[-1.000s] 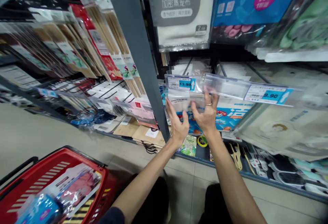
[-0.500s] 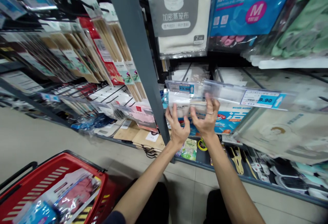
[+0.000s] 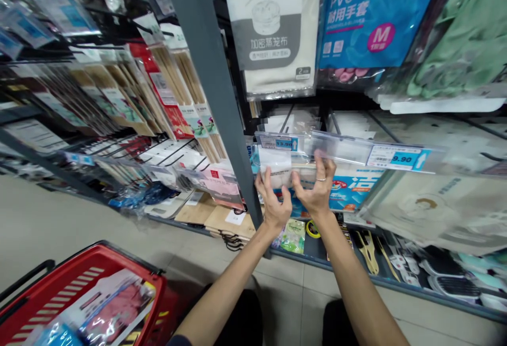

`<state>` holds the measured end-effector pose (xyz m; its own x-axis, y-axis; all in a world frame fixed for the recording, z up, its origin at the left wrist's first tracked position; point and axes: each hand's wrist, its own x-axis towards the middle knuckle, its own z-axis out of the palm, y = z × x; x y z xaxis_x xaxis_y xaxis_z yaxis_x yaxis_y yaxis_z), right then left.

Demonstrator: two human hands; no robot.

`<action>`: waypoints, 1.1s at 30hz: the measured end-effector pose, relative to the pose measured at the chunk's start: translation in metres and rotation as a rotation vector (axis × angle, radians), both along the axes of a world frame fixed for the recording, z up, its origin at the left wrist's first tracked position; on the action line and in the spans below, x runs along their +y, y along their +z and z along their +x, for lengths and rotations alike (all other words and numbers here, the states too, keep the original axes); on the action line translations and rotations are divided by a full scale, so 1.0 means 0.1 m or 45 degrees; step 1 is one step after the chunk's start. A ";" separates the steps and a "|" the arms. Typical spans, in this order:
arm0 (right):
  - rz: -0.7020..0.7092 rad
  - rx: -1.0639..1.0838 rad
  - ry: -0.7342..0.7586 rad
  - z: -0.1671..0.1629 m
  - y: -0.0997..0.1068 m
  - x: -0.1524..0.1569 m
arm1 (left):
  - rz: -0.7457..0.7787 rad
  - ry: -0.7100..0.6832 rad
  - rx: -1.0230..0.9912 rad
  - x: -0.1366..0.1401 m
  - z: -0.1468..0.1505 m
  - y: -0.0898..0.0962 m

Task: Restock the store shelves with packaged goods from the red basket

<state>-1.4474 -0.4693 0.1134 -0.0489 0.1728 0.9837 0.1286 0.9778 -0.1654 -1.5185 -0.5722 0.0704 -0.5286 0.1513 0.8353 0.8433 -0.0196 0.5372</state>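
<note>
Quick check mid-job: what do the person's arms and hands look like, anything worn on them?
The left hand and right hand are ungloved; the right wears a slim, shiny ring on one finger. Both forearms are bare, with no watch or bracelet showing. A dark sleeve edge shows on the left arm.

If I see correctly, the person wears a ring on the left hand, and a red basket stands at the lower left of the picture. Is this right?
Not quite: the ring is on a finger of the right hand, not the left hand, as the head view shows. The red basket is at the lower left, as you say.
</note>
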 end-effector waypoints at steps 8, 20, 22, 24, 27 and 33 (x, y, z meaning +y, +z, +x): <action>0.002 -0.077 -0.067 -0.04 0.14 0.03 | -0.002 -0.055 -0.032 0.11 -0.05 0.19; -0.386 -0.233 -0.109 -0.11 0.17 0.02 | -0.063 -0.049 0.072 0.28 -0.20 0.42; -0.346 -0.169 -0.097 -0.10 0.18 0.02 | -0.081 -0.042 0.114 0.28 -0.20 0.42; -0.279 -0.132 -0.067 -0.07 0.22 0.02 | -0.093 -0.025 0.158 0.26 -0.20 0.42; -0.233 -0.189 -0.040 -0.02 0.27 0.01 | -0.092 -0.007 0.174 0.24 -0.21 0.44; -0.209 -0.270 0.026 0.04 0.32 0.00 | -0.095 0.008 0.181 0.23 -0.22 0.47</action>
